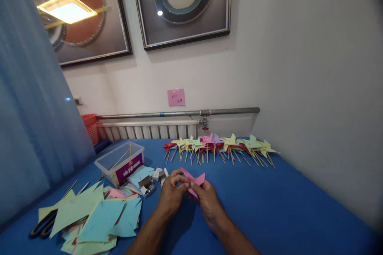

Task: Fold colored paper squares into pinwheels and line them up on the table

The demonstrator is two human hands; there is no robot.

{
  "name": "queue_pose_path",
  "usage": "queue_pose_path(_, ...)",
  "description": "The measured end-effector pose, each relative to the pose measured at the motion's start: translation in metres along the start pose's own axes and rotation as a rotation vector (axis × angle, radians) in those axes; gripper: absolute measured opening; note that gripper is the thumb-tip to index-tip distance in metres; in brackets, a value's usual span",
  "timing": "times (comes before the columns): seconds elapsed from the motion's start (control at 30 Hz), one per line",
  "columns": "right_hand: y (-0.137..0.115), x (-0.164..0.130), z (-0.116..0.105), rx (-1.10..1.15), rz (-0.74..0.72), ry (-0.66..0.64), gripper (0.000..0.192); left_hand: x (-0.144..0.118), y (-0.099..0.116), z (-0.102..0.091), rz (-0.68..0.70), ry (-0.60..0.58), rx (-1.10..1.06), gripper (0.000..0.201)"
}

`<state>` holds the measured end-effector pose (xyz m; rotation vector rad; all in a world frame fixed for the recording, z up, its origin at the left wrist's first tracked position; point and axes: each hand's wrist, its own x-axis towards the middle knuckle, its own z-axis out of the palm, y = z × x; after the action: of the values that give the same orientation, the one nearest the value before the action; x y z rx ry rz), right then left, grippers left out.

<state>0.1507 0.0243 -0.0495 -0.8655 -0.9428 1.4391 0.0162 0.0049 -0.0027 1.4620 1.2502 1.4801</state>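
Note:
A pink paper pinwheel (199,179), its corners folded in, is held over the blue table between both hands. My left hand (172,191) is closed, with thumb and fingers pinching near the middle of the paper. On the other side my right hand (208,201) grips the pinwheel, its thumb pressed on the folds. Whether a pin or stick is in the fingers is hidden. Just left of my left hand are a small open box of metal pins (147,186) and a second small box (162,177).
Pinwheels on sticks (209,143) lie in a row along the back of the table. At left are a clear plastic box (119,163) with sticks, cut paper sheets (101,219) and black-handled scissors (44,223). A pipe (233,110) and radiator (149,130) line the wall.

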Motion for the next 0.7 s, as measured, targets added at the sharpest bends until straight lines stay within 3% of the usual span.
queue_pose_path(0.37, 0.0012, -0.0005, 0.0003, -0.011, 0.010, 0.015, 0.039, -0.0048, 0.0041, 0.0036, 0.065, 0.077, 0.104, 0.007)
queue_pose_path(0.57, -0.0003, -0.0015, -0.0005, -0.019, 0.003, 0.015, 0.041, -0.0062, 0.0047, 0.0064, -0.082, 0.012, 0.004, 0.020)
queue_pose_path(0.7, 0.0012, -0.0003, -0.0014, -0.052, -0.023, 0.000, 0.040, -0.0068, 0.0074, 0.0076, -0.088, 0.007, -0.015, 0.020)
